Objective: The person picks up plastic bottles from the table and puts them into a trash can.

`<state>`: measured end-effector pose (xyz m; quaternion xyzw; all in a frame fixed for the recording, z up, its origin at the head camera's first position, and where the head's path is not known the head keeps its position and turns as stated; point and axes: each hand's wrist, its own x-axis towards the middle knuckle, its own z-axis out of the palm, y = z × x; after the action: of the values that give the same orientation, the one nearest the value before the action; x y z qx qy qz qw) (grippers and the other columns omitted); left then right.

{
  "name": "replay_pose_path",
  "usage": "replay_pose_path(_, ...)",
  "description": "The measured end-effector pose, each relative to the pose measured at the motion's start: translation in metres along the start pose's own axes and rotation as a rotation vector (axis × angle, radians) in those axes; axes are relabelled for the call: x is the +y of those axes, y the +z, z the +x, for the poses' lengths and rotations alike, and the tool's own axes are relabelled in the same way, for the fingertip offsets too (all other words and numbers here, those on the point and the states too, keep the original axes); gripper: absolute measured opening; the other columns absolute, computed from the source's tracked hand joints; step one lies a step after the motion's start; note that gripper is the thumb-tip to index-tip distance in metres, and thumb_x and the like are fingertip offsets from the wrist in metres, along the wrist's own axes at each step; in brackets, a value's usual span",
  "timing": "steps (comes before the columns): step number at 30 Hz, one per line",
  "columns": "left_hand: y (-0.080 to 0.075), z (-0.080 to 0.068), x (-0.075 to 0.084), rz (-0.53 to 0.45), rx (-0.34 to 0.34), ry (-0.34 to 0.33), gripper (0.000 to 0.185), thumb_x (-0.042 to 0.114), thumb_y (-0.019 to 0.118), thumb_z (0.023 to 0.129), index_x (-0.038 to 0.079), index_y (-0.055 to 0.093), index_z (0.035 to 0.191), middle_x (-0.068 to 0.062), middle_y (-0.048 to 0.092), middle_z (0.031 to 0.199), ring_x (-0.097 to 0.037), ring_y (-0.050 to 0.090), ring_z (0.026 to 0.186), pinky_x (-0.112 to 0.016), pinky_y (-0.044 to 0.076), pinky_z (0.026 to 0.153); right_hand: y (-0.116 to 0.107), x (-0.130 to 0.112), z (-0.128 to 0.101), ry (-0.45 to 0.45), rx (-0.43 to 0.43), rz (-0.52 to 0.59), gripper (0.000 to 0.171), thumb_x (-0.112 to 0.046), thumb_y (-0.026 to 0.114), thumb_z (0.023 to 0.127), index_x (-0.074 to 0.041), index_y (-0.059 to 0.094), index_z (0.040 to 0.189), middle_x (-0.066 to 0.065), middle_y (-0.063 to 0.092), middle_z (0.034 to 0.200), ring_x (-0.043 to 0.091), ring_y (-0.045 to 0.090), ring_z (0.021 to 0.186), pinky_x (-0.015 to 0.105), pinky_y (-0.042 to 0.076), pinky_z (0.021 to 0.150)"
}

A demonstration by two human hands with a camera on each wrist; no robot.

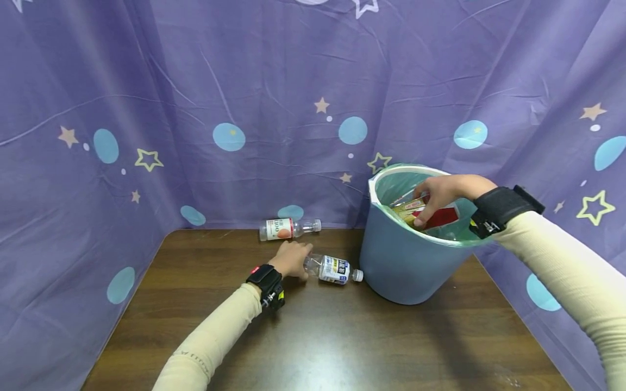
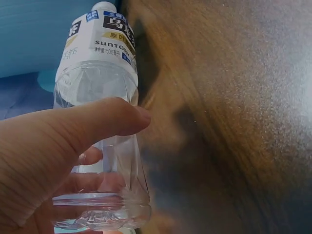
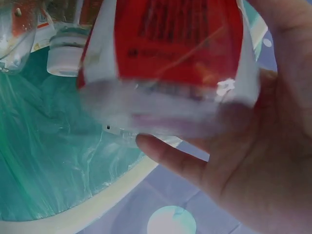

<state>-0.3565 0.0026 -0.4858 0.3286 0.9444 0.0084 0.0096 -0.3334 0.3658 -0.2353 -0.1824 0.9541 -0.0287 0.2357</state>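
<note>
My left hand [image 1: 292, 259] grips the base end of a clear plastic bottle [image 1: 335, 270] with a white and blue label, lying on the table. Its thumb crosses over the bottle [image 2: 97, 87], and the fingers show through the clear plastic behind. At the mouth of the blue-grey bin [image 1: 408, 266], my right hand [image 1: 442, 190] reaches inside with its fingers spread. A blurred clear bottle with a red label [image 3: 178, 53] is right in front of that palm, its base toward the wrist camera. The fingers look loose around it.
Another empty bottle with a white and red label [image 1: 281, 228] lies near the table's back edge. Inside the bin's green liner [image 3: 58, 146] are a yellow box [image 1: 409, 207] and a bottle with a white cap [image 3: 65, 59]. A purple curtain [image 1: 274, 70] hangs behind the table.
</note>
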Motion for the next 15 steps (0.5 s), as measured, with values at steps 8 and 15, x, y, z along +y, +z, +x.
replay_pose_path(8, -0.013, -0.008, 0.001, -0.024, 0.007, -0.018, 0.073, 0.037, 0.091, 0.067, 0.01, 0.061, 0.127, -0.006, 0.071, 0.114, -0.028, 0.068, 0.101, -0.042, 0.051, 0.083, -0.005, -0.001, -0.005, 0.074, -0.158, 0.039, 0.041, -0.053, 0.075, 0.087, -0.014, 0.07, 0.075, -0.01, 0.061, 0.065, 0.005, 0.054, 0.064, 0.025, 0.048, 0.061)
replay_pose_path(15, -0.009, -0.013, 0.001, -0.025, -0.006, -0.023, 0.084, 0.04, 0.09, 0.068, 0.008, 0.057, 0.139, -0.008, 0.071, 0.119, -0.029, 0.068, 0.101, -0.044, 0.052, 0.085, 0.001, 0.001, -0.006, 0.035, -0.29, -0.009, 0.048, -0.058, 0.074, 0.086, -0.024, 0.05, 0.061, -0.012, 0.046, 0.059, 0.005, 0.041, 0.06, 0.023, 0.028, 0.053)
